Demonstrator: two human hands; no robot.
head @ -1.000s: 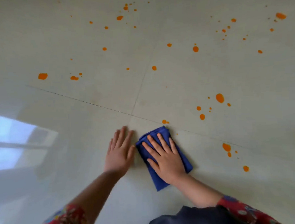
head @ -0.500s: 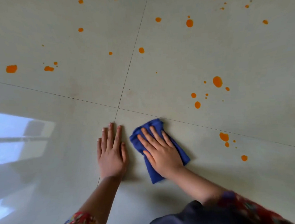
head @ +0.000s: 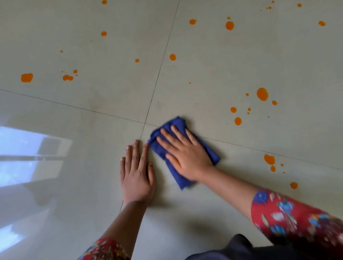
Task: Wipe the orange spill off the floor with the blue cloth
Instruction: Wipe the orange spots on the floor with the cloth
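The blue cloth [head: 175, 124] lies bunched on the pale tiled floor [head: 213, 73] just right of where the grout lines cross. My right hand [head: 184, 153] presses flat on it with fingers spread, covering its middle. Flat on the tile to its left rests my left hand [head: 136, 171], fingers together, its index finger almost touching the cloth's edge. Orange spill drops dot the floor: a big one [head: 262, 94] with several small ones to the right, a pair [head: 269, 159] near my right forearm, a blotch [head: 27, 77] far left, more at the top.
A bright window reflection [head: 24, 156] glares on the glossy tile at the left. My red flowered sleeves [head: 288, 213] and dark clothing [head: 241, 252] fill the bottom edge. Grout lines [head: 163, 57] cross near the cloth.
The small orange drops just beyond the cloth's far end a second ago are gone. My right hand pushed the cloth forward onto the grout crossing. My left hand's fingers have closed together.
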